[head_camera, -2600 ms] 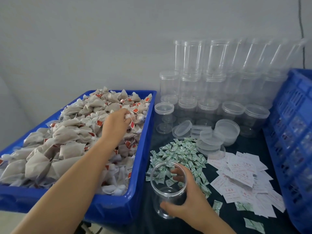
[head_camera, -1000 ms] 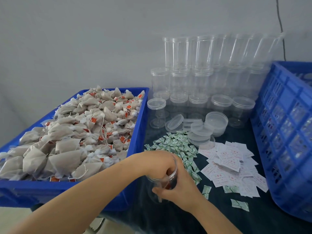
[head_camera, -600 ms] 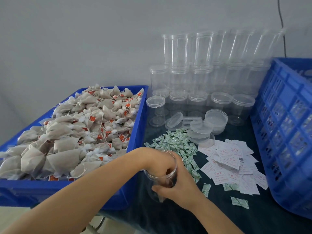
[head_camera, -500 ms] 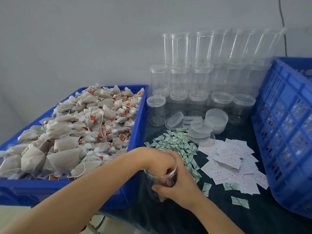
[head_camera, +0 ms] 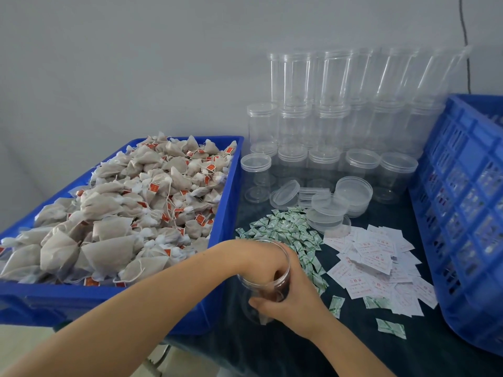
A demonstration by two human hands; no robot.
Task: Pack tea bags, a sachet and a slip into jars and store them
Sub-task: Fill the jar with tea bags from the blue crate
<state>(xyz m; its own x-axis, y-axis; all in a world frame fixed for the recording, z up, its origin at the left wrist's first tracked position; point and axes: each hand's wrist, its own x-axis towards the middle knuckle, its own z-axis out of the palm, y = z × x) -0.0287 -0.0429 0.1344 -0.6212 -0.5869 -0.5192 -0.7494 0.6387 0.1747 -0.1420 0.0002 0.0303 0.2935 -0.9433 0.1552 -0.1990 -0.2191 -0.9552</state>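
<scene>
The clear jar (head_camera: 265, 289) stands on the dark table (head_camera: 353, 346) near its front edge, just right of the blue tray (head_camera: 231, 202) wall. The right hand (head_camera: 292, 300) wraps the jar's lower side, thumb and fingers curled round it. The left hand (head_camera: 261, 263) is plunged through the jar's mouth; its fingers are hidden inside the plastic, so I cannot tell whether they are spread or pinching. A pale tea bag corner shows near the jar's bottom.

The tray holds a heap of tea bags (head_camera: 122, 213) with red tags, piled above its rim. Behind the jar lies a heap of green sachets (head_camera: 283, 232), and to their right a spread of white slips (head_camera: 381, 257); both reach close to the jar, with a few stray sachets on bare cloth at the front right. Loose lids (head_camera: 326, 208) sit behind the sachets, and stacked empty jars (head_camera: 340, 126) line the wall. A blue crate (head_camera: 468, 213) closes the right side. Open table remains only in front of the slips, toward the near edge.

Compared with 2.6 seconds ago, the left hand has left the tea bag heap and gone into the jar; over the last half second both hands have stayed as they were
</scene>
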